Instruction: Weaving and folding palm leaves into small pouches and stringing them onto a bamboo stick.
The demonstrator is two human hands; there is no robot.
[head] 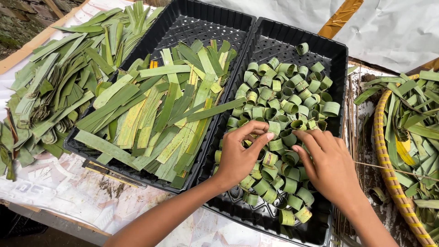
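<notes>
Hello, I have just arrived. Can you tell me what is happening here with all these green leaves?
A person reaches with both bare hands into a black tray full of small green leaf rings. The left hand and the right hand rest among the rings in the middle of the pile. A second black tray beside it holds flat leaf strips. More cut leaves lie loose on the table, and others fill a woven basket.

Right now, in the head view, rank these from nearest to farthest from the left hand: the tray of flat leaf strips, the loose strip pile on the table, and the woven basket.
From the left hand:
1. Tray of flat leaf strips, just to its left.
2. Woven basket, far right, beyond the right hand.
3. Loose strip pile, far left on the table.
</notes>
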